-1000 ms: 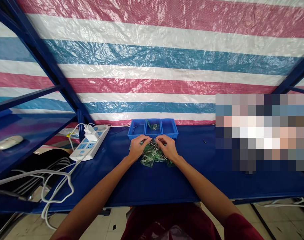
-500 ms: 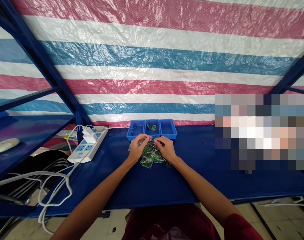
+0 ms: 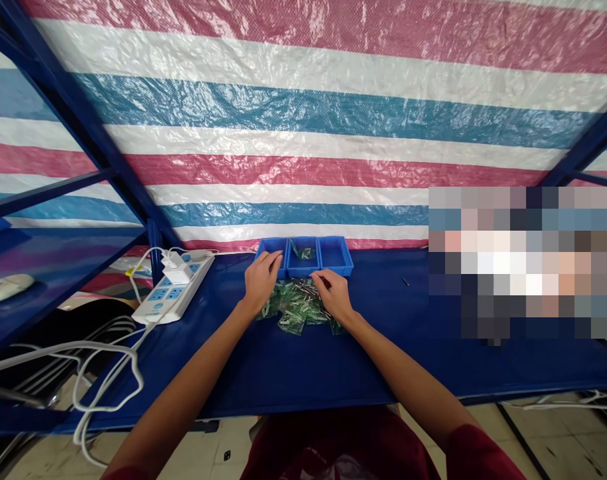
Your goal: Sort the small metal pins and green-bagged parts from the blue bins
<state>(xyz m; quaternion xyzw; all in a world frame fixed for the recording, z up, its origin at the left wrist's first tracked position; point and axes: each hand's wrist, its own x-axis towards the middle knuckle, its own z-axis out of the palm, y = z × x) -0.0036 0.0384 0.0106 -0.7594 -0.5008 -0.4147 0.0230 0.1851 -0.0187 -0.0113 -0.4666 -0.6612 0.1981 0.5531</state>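
Observation:
My left hand (image 3: pixel 262 281) is over the left compartment of a blue divided tray (image 3: pixel 334 272), thumb and fingers drawn together. Whatever it may pinch is too small to make out. Just right of the pile, my right hand (image 3: pixel 336 293) has its fingers curled, with the fingertips above the pile's back edge. Any thing between them is hidden. Between my hands lies a pile of small greenish clear plastic bags (image 3: pixel 294 319) mixed with thin dark and silvery metal pieces (image 3: pixel 307 290). A green bag (image 3: pixel 304 253) rests in the tray's middle compartment.
A white power strip (image 3: pixel 170 293) with a plugged-in adapter (image 3: pixel 177 268) and loose white cables (image 3: pixel 133 373) lies left on the blue table (image 3: pixel 303 373). A small dark rod (image 3: pixel 406 282) lies to the right. A white mouse (image 3: pixel 7 288) sits on the left-hand surface. The far right is blurred out.
My left hand has moved left and slightly up, from the pile to the tray's left compartment. My right hand has shifted only a little and stays by the pile.

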